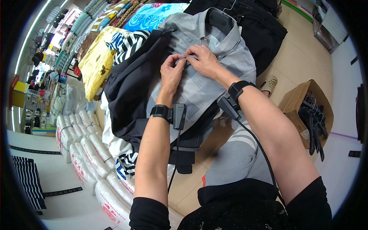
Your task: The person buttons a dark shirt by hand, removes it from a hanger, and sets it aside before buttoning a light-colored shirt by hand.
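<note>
A grey checked shirt (237, 53) lies spread on a pile of clothes, its collar around a black hanger (221, 21). Over the middle of its front, my left hand (171, 74) is closed, thumb and fingers pinching the shirt's front edge. My right hand (203, 61) pinches the same edge just beside it, and the two hands nearly touch. A short raised strip of fabric arches between the fingertips. Whether a button is between the fingers cannot be made out. A dark garment (132, 80) lies along the shirt's left side.
Black trousers (264, 30) lie behind the shirt. To the left are a yellow patterned cloth (97, 61) and plastic-wrapped bundles (90, 153) on the floor. A cardboard box (295, 96) with black hangers (312, 122) stands at the right. A beige shoe (269, 83) shows beyond my arm.
</note>
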A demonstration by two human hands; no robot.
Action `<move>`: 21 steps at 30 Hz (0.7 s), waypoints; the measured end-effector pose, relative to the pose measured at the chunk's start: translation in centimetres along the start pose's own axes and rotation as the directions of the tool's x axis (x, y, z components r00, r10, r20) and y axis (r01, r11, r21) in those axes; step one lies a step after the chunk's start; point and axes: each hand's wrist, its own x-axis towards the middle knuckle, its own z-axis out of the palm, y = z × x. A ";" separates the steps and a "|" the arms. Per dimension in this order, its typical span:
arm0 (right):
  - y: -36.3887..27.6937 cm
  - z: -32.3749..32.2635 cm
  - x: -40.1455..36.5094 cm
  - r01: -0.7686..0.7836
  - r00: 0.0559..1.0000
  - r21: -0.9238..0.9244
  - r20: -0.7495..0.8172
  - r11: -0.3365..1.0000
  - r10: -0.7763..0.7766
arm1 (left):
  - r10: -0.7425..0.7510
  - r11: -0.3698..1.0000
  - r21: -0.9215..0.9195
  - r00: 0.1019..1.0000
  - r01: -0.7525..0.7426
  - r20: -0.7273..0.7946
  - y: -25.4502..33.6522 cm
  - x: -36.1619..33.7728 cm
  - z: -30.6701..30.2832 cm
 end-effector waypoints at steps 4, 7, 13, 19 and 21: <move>0.0 0.2 0.1 0.001 1.000 -0.028 -0.013 1.000 -0.002 | 0.068 0.996 0.060 0.998 -0.067 -0.011 -0.5 0.2 0.2; 0.0 0.5 0.0 -0.002 0.999 -0.050 -0.032 0.999 0.000 | 0.086 0.992 0.092 0.996 -0.085 -0.014 -0.8 0.4 0.1; -0.6 0.3 -0.3 -0.024 0.999 -0.025 -0.036 0.999 0.023 | 0.099 0.989 0.109 0.995 -0.097 -0.016 -1.0 0.5 -0.1; -0.7 0.2 -0.4 0.002 0.999 -0.042 -0.033 0.999 -0.003 | 0.073 0.991 0.117 0.997 -0.068 -0.039 -0.8 0.5 0.1; -0.6 0.2 -0.4 0.017 0.999 -0.056 -0.037 0.998 -0.019 | 0.060 0.993 0.108 0.997 -0.055 -0.047 -0.9 0.6 0.1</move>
